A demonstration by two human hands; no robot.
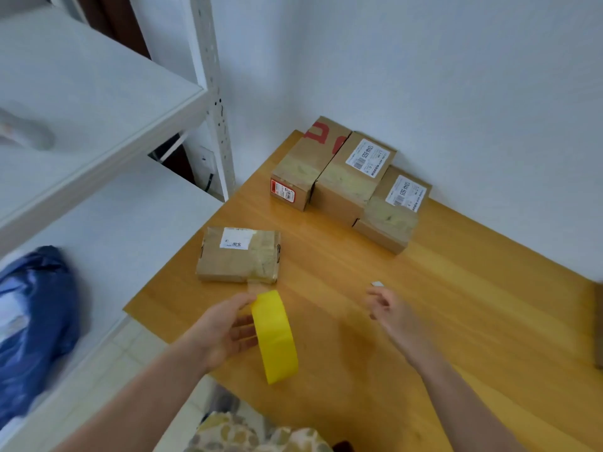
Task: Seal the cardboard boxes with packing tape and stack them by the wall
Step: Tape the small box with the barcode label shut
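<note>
My left hand (225, 327) holds a yellow roll of packing tape (275, 337) upright above the wooden table (424, 305), thumb over its top edge. A short strip of clear tape runs from the roll to the near edge of a flat cardboard box (239, 254) with a white label, lying just beyond the roll. My right hand (388, 308) hovers to the right of the roll with fingers loosely curled, holding nothing. Three taped boxes stand against the wall: one with red print (306, 161), a middle one (354, 177) and a lower one (391, 213).
White metal shelving (98, 102) rises at the left, with a blue plastic bag (36, 321) on its lower shelf. A small white scrap (377, 283) lies on the table near my right hand. The edge of another brown object (598, 324) shows at the far right.
</note>
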